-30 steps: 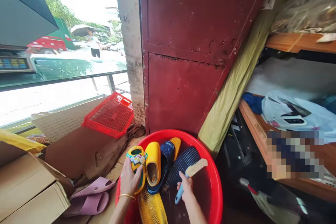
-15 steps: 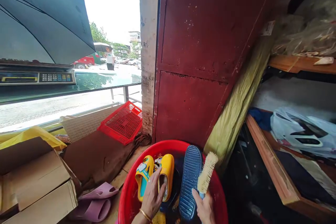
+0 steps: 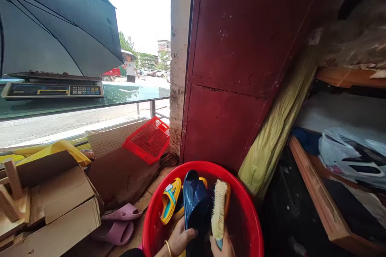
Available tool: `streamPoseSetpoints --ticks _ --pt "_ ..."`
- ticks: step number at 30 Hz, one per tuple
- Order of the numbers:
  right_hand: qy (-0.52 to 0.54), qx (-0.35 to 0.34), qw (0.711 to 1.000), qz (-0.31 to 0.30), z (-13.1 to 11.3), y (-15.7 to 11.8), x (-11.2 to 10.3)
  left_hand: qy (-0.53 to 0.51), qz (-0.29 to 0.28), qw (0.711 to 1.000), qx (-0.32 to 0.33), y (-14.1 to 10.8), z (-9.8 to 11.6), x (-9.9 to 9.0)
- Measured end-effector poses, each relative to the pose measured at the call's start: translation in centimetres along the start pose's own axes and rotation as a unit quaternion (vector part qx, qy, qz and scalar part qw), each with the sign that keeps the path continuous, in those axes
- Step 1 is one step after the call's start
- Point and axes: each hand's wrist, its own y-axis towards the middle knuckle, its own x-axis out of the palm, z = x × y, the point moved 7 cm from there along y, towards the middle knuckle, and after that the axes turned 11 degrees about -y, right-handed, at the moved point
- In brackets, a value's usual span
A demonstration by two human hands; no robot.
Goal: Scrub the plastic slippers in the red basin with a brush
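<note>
A red basin (image 3: 253, 213) holds several pieces of footwear and dark water. My left hand (image 3: 178, 237), with a gold bangle at the wrist, grips a dark blue slipper (image 3: 196, 196), its strap side facing me. In my right hand (image 3: 222, 245) is a brush (image 3: 219, 209) with pale bristles and a light blue handle, held upright just right of the slipper. A yellow shoe (image 3: 171, 200) with a teal strap lies at the basin's left. Another yellow shoe (image 3: 203, 182) is mostly hidden behind the blue slipper.
Pink slippers (image 3: 119, 233) and a cardboard box (image 3: 68, 209) lie to the left. Behind them leans a red plastic crate (image 3: 147, 140). A dark red door (image 3: 223, 124) stands behind the basin, wooden shelving (image 3: 319, 192) to the right. A person (image 3: 130, 68) is outside.
My left hand has left the yellow shoe and taken hold of the blue slipper, which has moved left and turned strap side up. The brush has shifted left and lower. The view has shifted left.
</note>
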Motion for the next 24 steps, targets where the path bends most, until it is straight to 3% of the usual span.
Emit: streamPoseSetpoints --ticks 3,5,7,9,11,14,17,22,24 --pt "-0.042 -0.043 0.997 -0.045 -0.6 0.2 1.5 0.097 0.043 0.993 0.055 -0.1 0.3 -1.8" --pt "-0.087 -0.070 0.988 -0.110 -0.5 0.0 2.4 0.121 0.048 0.990 0.049 -0.3 -0.1 -2.2" --pt "-0.146 -0.035 0.974 -0.171 1.3 -0.3 2.7 0.099 0.048 0.994 0.016 -0.3 -0.7 -2.2" --pt "-0.188 0.016 0.954 -0.233 3.9 -1.1 2.6 0.059 0.090 0.994 -0.006 0.0 -1.1 -2.7" --pt "-0.194 0.050 0.945 -0.258 5.8 -2.0 2.3 0.020 0.127 0.991 -0.044 0.4 -1.6 -3.0" --pt "-0.156 0.052 0.966 -0.200 5.9 -2.7 2.0 -0.040 0.131 0.984 -0.115 0.9 -2.5 -2.4" --pt "-0.109 -0.003 0.985 -0.136 4.1 -2.4 2.3 -0.090 0.110 0.981 -0.131 0.8 -2.3 -1.3" --pt "-0.127 -0.007 0.985 -0.120 4.4 -1.4 2.0 -0.124 0.126 0.977 -0.118 0.5 -0.9 -1.0" --pt "-0.121 -0.037 0.986 -0.109 4.1 -1.3 1.5 -0.130 0.142 0.972 -0.135 0.3 -0.8 -1.3"
